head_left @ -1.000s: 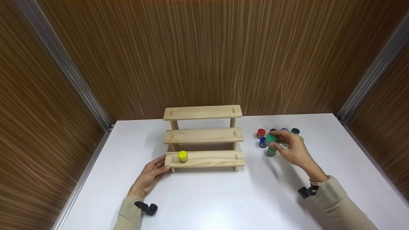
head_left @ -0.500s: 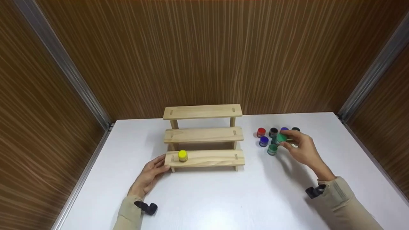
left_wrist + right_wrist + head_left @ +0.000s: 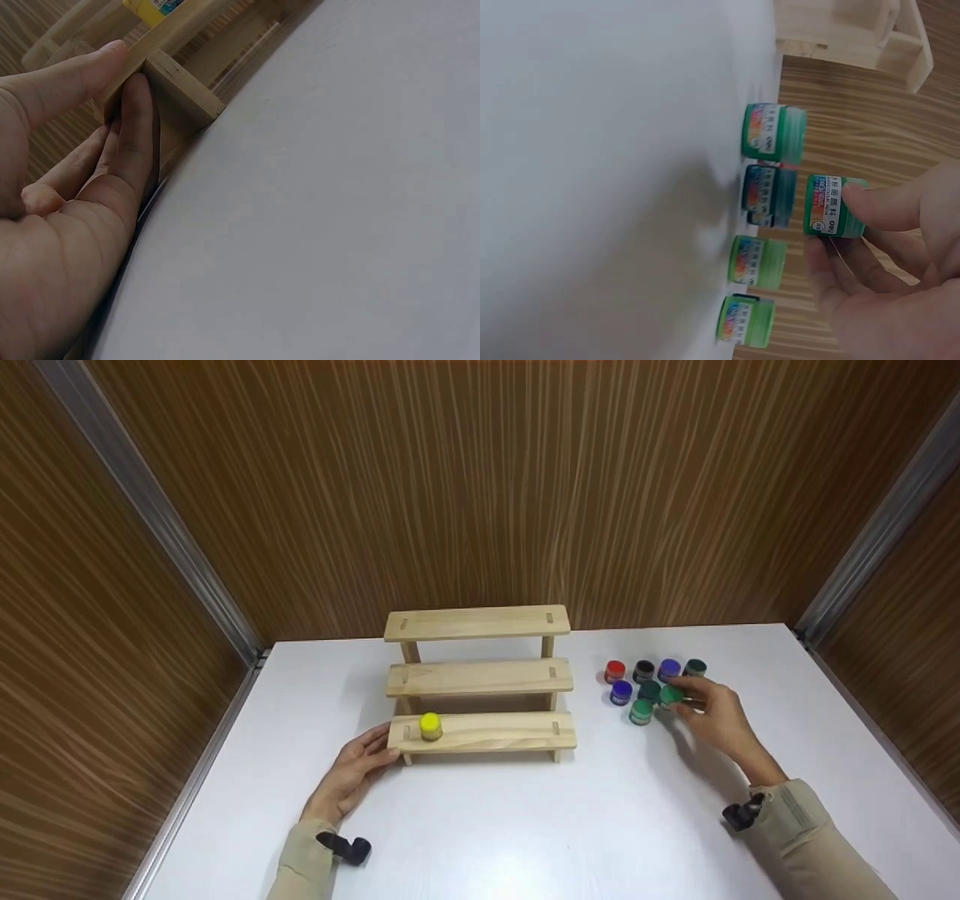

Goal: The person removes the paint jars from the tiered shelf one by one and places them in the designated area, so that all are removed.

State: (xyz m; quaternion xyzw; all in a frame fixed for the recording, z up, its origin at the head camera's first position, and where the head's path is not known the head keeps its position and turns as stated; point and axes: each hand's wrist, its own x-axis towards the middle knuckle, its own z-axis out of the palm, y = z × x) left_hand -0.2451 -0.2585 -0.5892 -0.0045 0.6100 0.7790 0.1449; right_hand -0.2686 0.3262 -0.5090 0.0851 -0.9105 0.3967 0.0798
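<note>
A three-tier wooden display stand is on the table. My left hand grips the left end of its lowest step, thumb on top and fingers underneath in the left wrist view. A yellow-lidded paint jar sits upright near that end. On the right, my right hand pinches a green paint jar between thumb and fingers. Beside it stand another green jar and a dark green jar. Light green jars show in the right wrist view; in the head view the right hand hides them.
Behind the held jar stand red, black, purple and dark green jars, with a blue one at their left. Wood-grain panels enclose the white table at the back and sides.
My right hand has carried the green jar rightward and lower among the other jars, away from the front green jar. The left hand keeps its hold on the stand.
</note>
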